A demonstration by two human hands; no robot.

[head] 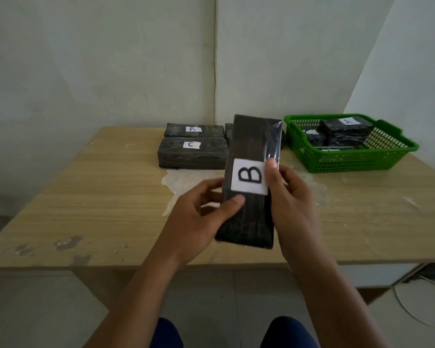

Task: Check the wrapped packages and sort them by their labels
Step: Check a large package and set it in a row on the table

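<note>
I hold a long black wrapped package (251, 146) lengthwise above the middle of the table, its white label reading B facing me. My left hand (199, 217) grips its lower left edge, thumb on the front just under the label. My right hand (291, 197) clasps the right side, thumb beside the label. On the table behind lie a black package labelled C (192, 153) and one labelled A (194, 130). Another dark package (229, 133) peeks out behind the held one. A green basket (392, 156) at the right holds several black packages, the top one (347, 126) labelled A.
The wooden table (86, 197) has a worn, peeling patch near its middle and scuffs at the front left. White walls stand close behind it and to the right. White cables (412, 315) lie on the floor at the lower right. My knees show at the bottom.
</note>
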